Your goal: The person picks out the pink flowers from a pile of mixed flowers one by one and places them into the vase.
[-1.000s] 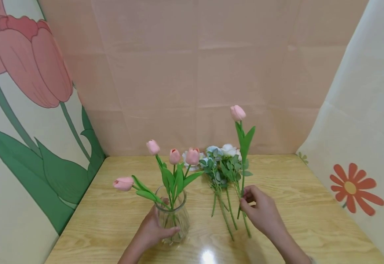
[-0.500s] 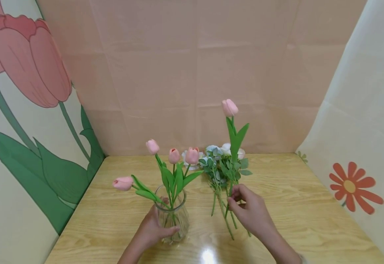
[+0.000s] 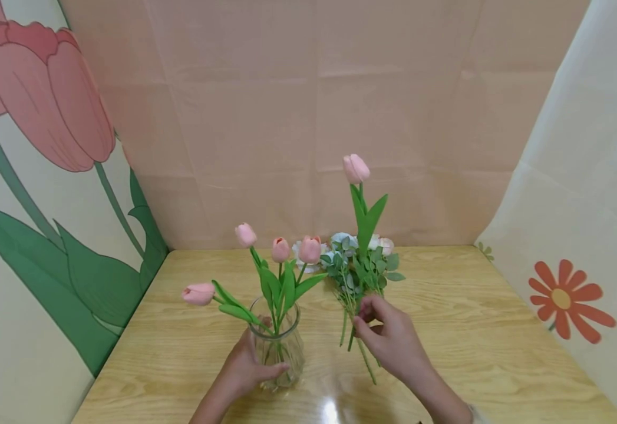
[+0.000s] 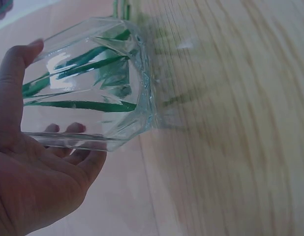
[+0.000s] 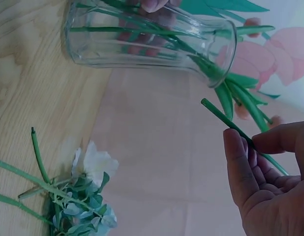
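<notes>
My left hand (image 3: 247,365) grips the clear glass vase (image 3: 290,377) low on its side, thumb across the front; the left wrist view shows fingers curled round the ribbed glass (image 4: 93,123). Several pink tulips (image 3: 280,250) stand in the vase, one leaning far left over the rim. With thumb and fingertips my right hand (image 3: 393,338) pinches the stem of another pink tulip (image 3: 356,169), held upright to the right of the vase. In the right wrist view its cut stem end (image 5: 206,102) sticks out past the fingertips, close to the vase mouth.
Behind the right hand, a bunch of white and pale blue flowers (image 3: 344,241) with leafy stems lies on the wooden table (image 3: 446,282). A pink cloth backdrop (image 3: 255,118) rises at the back edge, with flower-printed sheets (image 3: 573,176) at both sides.
My right hand has moved left with the tulip, from over the loose stems toward the vase, and the bloom has risen slightly. My left hand and the vase stay in place.
</notes>
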The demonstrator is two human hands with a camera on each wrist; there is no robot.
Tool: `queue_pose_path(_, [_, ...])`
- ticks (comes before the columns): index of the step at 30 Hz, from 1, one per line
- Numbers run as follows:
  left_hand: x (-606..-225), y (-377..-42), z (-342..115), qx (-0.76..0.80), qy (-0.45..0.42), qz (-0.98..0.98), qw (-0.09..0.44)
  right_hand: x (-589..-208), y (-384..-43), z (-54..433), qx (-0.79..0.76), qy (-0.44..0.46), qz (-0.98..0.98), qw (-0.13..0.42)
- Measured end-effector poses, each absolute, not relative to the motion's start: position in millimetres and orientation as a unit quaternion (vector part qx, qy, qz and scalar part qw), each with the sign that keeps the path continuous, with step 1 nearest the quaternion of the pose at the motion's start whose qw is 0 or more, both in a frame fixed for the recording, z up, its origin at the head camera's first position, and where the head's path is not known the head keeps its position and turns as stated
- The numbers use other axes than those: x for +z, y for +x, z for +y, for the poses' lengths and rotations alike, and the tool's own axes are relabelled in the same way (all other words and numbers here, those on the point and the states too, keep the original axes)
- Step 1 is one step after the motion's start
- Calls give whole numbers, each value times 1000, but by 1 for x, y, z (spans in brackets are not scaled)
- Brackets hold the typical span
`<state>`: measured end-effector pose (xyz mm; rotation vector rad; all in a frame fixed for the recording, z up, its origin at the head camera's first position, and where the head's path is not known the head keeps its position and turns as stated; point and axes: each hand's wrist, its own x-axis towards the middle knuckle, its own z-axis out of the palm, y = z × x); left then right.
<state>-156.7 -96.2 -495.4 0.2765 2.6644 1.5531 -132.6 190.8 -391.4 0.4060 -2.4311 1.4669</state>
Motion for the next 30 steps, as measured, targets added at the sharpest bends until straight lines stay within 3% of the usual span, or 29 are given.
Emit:
queue_pose_path(15, [-497,-159,-96,503,97,858,23,-378,-135,163,526,165,-826,116])
queue_pose_path(30, [-494,-158,-97,518,97,849,39,-365,-139,137,524,223,-808,152])
